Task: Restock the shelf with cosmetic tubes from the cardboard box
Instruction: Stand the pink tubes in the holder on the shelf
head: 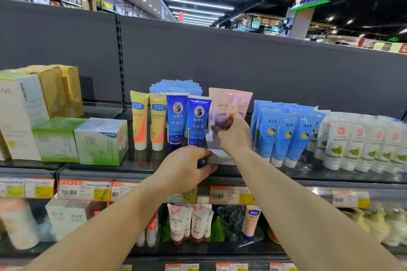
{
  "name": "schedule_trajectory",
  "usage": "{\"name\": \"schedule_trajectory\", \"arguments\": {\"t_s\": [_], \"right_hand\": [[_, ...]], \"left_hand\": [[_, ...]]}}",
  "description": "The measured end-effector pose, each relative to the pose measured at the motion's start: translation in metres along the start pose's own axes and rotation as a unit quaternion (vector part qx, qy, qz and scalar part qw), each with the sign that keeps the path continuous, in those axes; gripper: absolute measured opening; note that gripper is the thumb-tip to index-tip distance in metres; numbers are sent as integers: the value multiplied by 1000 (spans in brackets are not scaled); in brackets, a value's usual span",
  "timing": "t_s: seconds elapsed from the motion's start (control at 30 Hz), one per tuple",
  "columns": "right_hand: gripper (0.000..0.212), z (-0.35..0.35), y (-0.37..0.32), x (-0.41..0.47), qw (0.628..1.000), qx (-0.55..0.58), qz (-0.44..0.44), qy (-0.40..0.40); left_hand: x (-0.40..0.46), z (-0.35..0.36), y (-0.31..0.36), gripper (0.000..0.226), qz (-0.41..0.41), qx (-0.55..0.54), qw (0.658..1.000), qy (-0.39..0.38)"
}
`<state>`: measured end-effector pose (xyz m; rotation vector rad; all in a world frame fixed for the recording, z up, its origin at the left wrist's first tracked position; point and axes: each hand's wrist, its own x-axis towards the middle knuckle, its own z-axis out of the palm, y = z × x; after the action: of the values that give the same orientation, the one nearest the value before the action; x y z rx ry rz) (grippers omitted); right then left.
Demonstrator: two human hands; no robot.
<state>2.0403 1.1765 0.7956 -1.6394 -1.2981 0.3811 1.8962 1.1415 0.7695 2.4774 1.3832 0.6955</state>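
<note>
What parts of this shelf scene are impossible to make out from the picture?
Head view only:
- Cardboard box: nowhere in frame.
- Pink tube: its lower label is hidden behind the right hand.
- Left hand: it covers something dark at the shelf edge; what it is cannot be told.
- Price tags: print too small and blurred.
- Lower shelf goods: blurred, partly behind the forearms.

— Where is there room on the shelf?
— A bare strip along its front edge, before the yellow tubes.
— And obstacles?
— Dark blue tubes stand left of the pink tube, light blue tubes right; only a narrow gap either side.
</note>
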Motion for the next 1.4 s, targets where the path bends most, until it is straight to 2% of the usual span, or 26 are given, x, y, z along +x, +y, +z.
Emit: {"name": "schedule_trajectory", "arguments": {"t_s": [0.5,0.63,0.97,1.13,1.27,1.4], "right_hand": [[41,11,2,2,999,-29,36,9],[35,7,6,-3,998,-29,51,-2],[32,-4,7,-41,994,-97,-15,40],[36,-19,5,-80,985,-172,-27,19],[35,-22,6,-113,953,-301,-42,-3],[50,-21,2,-163,923,-375,-64,-49]], "left_hand": [[0,2,-5,44,18,-4,1000,3],[0,2,-5,47,12,-9,1000,-7],[-3,-6,-5,44,17,-25,998,-47],[-22,-17,0,35,18,-33,999,-28],[-53,-23,1,43,8,2,1000,-7],[-102,-29,6,56,1,83,996,15]]}}
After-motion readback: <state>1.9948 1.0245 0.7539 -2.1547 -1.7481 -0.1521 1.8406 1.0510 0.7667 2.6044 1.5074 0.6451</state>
